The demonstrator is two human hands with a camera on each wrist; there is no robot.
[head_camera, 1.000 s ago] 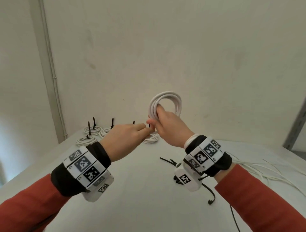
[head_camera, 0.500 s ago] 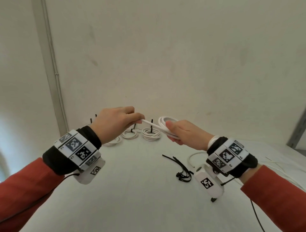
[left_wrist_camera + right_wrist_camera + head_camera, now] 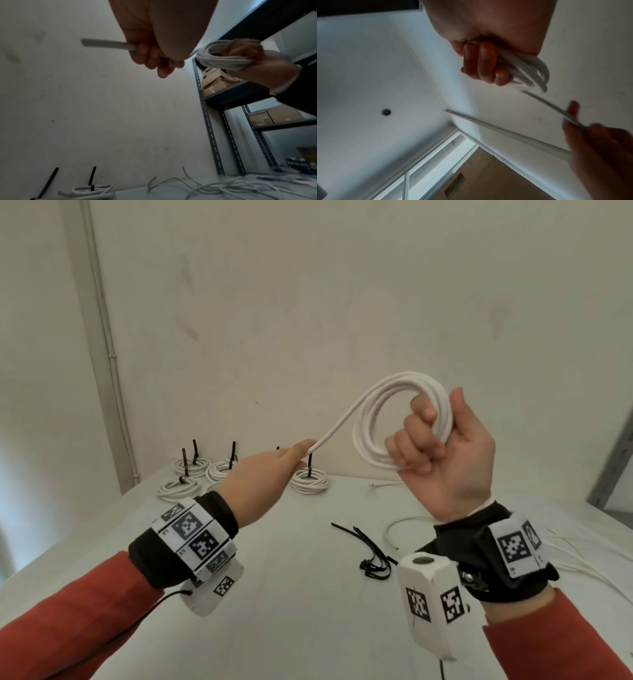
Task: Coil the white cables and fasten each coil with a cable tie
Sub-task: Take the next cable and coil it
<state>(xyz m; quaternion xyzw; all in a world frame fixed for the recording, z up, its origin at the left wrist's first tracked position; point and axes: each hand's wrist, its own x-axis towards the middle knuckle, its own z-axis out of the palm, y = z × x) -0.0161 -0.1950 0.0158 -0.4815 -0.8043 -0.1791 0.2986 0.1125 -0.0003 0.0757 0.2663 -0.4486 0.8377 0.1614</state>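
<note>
My right hand point(image 3: 442, 453) is raised palm toward me and grips a white cable coil point(image 3: 383, 419) of several loops, upright above the table. One strand point(image 3: 337, 428) runs down-left from the coil to my left hand point(image 3: 274, 470), which pinches it near its end. In the left wrist view the left hand point(image 3: 154, 54) holds the cable end point(image 3: 104, 44), which sticks out left, and the coil point(image 3: 221, 59) sits in my right fist. The right wrist view shows curled fingers point(image 3: 484, 63) round the coil point(image 3: 529, 71). Loose black cable ties point(image 3: 371, 553) lie on the table.
Several tied white coils point(image 3: 308, 479) with upright black tie tails sit at the table's point(image 3: 281, 628) far edge by the wall. Loose white cables point(image 3: 582, 563) trail at the right. A metal shelf point(image 3: 228, 121) with cardboard boxes stands to the right.
My right hand lifted the coil and turned it upright, palm toward me. My left hand now draws the free strand down and left.
</note>
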